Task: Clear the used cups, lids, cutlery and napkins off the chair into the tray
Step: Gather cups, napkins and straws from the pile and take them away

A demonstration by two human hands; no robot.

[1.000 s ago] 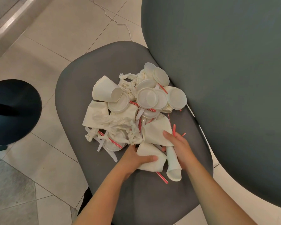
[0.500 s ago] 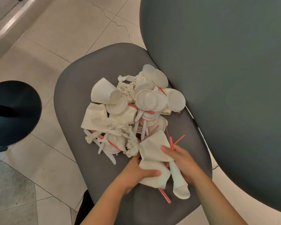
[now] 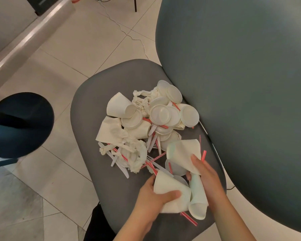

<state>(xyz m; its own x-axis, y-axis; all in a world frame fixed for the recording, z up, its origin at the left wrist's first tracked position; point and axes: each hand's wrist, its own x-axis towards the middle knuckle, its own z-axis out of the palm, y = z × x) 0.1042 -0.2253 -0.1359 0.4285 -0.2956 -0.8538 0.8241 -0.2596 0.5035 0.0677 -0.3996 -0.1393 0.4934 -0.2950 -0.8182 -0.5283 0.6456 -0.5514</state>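
A: Left hand point(image 3: 156, 197), near edge of the seat: I have it closed round a flattened paper cup point(image 3: 170, 193), thumb across the top face, fingers underneath. Right hand point(image 3: 207, 178): I have it wrapped round two more crushed cups, one standing up past the fingertips point(image 3: 184, 153), the other pointing down toward me with its mouth open point(image 3: 197, 204). Neither hand is spread; both are full.

B: And the rest of the load?

A: Nearly all of it sits on the grey chair point(image 3: 97, 94). Farther from me lies the main heap: a cluster of round lids point(image 3: 163, 113) against the chair back, an uncrushed cup on its side point(image 3: 119, 106), crumpled napkins point(image 3: 135, 153), white plastic cutlery point(image 3: 153, 141) and red-striped straws point(image 3: 153, 160) threaded through everything. One straw point(image 3: 189, 218) lies under the cups I hold.

B: Where is the tray?

A: I cannot see it. Nothing in this view reads as a tray; the dark round object point(image 3: 21, 124) at left may be a stool, but I cannot tell.

B: Progress, then?

A: Early, in my judgement. Three cups are gathered but not deposited, and no item shows as delivered. Lids, napkins, cutlery, straws and at least one more cup remain to be collected.
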